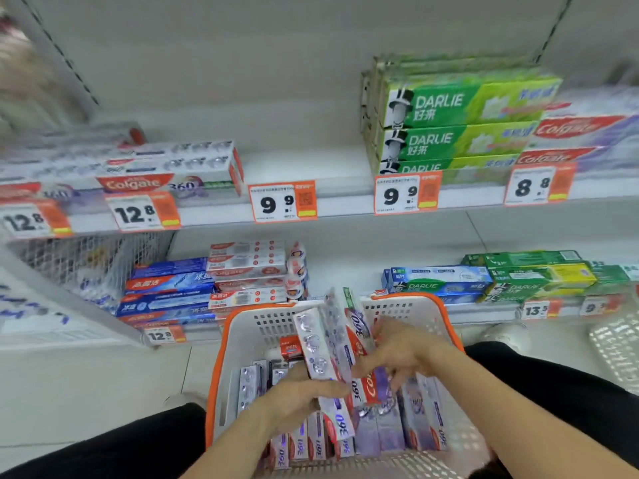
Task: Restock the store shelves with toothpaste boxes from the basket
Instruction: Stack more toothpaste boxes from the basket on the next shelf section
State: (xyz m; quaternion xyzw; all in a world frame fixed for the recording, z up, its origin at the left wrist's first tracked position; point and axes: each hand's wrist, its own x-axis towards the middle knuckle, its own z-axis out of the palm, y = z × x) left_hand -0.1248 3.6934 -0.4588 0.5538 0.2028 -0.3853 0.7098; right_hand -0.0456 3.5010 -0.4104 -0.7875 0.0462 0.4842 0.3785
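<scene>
— Down low, front and centre: white basket (238, 344) with an orange rim, packed with upright toothpaste boxes (301, 444), purple and white, "360" on the ends

— And inside that basket?

— Left hand (297, 397) curled round a long white Colgate box (320, 354), lifted at a tilt above the packed rows. Right hand (403, 350) just beside it, fingers bent onto a second tilted box (361, 344) with the red Colgate band; gripping or only touching, hard to tell through the blur

— Above the basket?

— Lower shelf (484, 314) right behind the far rim: blue boxes (169, 295) and white-and-red boxes (247, 267) stacked up-left of the basket, blue and green Darlie boxes (439, 281) up-right of it. Higher again, the upper shelf (345, 198) with orange-edged price tags (281, 201) reading 12.8, 9.9, 9.9, 8.8. Bare stretch of that shelf straight above the basket

— Either side of that bare stretch?

— Left of it, Colgate 360 boxes (173, 171) lying flat. Right of it, a stack of green Darlie boxes (460, 122), then blurred Colgate boxes (584, 140) further right

— Near the basket's own sides?

— Dark trouser legs (553, 385) flanking it, pale floor (86, 382) out to the left
</scene>
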